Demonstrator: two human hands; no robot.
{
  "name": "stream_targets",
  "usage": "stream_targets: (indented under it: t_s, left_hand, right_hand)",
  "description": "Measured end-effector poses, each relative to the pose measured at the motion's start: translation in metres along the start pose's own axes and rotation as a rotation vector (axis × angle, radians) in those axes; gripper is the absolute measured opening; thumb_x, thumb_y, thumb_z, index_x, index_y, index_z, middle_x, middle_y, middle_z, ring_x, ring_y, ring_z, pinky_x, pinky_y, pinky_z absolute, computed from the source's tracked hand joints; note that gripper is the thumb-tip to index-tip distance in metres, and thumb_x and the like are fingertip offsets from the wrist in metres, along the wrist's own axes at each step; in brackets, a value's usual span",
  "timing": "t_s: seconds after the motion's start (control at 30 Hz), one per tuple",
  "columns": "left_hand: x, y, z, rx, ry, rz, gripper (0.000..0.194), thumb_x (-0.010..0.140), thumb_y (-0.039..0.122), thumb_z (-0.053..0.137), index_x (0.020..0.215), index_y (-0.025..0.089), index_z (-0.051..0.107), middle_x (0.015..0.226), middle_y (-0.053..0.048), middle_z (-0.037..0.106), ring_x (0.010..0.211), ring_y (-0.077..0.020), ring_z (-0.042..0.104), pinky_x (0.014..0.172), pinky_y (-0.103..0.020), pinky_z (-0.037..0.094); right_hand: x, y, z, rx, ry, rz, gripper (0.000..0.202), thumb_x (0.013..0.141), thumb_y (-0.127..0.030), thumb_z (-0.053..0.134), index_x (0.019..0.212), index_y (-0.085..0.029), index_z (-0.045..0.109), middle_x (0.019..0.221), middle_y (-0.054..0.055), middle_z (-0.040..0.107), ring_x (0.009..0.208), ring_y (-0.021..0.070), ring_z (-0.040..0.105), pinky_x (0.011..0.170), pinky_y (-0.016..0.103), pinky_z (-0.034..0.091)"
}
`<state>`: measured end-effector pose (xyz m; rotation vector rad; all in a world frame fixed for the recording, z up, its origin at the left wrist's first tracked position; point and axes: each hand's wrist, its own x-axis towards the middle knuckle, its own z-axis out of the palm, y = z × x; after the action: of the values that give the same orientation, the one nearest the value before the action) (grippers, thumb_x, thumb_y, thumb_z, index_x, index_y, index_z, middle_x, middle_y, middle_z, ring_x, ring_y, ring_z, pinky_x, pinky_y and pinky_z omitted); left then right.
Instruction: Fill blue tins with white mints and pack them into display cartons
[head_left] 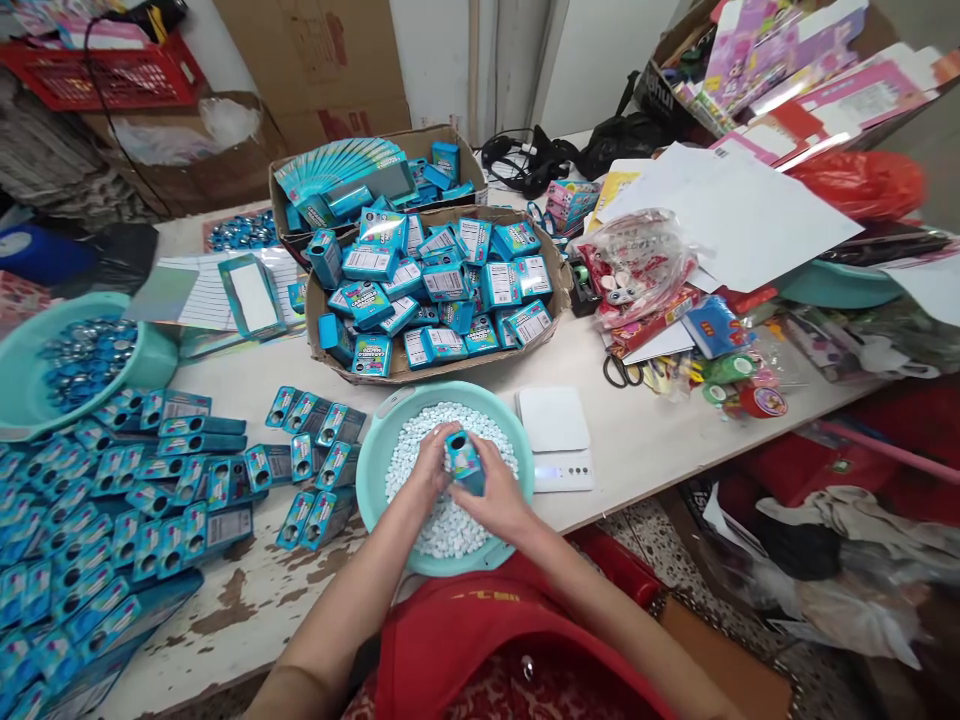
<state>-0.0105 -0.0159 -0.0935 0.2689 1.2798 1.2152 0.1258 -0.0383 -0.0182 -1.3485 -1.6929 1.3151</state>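
Note:
Both my hands meet over a teal bowl (375, 440) filled with small white pellets (420, 425). A small blue box (463, 462) sits between them, upright, its dark top opening facing me. My left hand (429, 468) grips its left side and my right hand (501, 492) wraps its right side and underside. Just behind the bowl stands a cardboard tray (319, 325) heaped with several filled blue boxes (442, 280).
A white scale (553, 432) sits right of the bowl. Flat blue boxes (142, 490) cover the table's left, beside a teal basin (26, 395) of blue discs. Scissors (621, 372), tape rolls, a plastic bag (637, 262) and papers crowd the right.

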Motion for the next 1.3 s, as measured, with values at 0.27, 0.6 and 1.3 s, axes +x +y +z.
stream_targets:
  t_s: [0.27,0.6,1.3]
  left_hand:
    - [-0.005,0.027,0.01,-0.304,-0.069,-0.402,0.022,0.078,0.037,0.055,0.076,0.015,0.057,0.058,-0.004,0.062,0.045,-0.0143,0.057,0.041,-0.024,0.047]
    - [-0.054,0.076,0.059,-0.323,-0.103,0.077,0.023,0.068,0.036,0.066,0.065,0.016,0.056,0.063,-0.001,0.061,0.058,-0.0141,0.062,0.055,-0.026,0.05]
    - [-0.057,0.073,0.071,-0.039,-0.018,0.29,0.023,0.072,0.034,0.068,0.082,0.018,0.055,0.062,0.004,0.059,0.054,-0.0114,0.06,0.056,-0.023,0.046]
  right_hand:
    - [-0.008,0.007,-0.058,0.197,0.219,0.139,0.043,0.066,-0.038,0.074,0.103,-0.022,0.061,0.099,0.005,0.067,0.09,0.0226,0.063,0.08,0.036,0.051]
    - [-0.007,0.002,-0.028,-0.176,0.201,-0.067,0.027,0.069,-0.029,0.075,0.093,-0.024,0.063,0.094,0.005,0.065,0.093,0.024,0.058,0.081,0.038,0.047]
    - [0.001,-0.012,-0.031,-0.288,0.197,-0.081,0.03,0.065,-0.025,0.077,0.093,-0.025,0.065,0.089,0.004,0.066,0.091,0.0256,0.053,0.079,0.038,0.043]
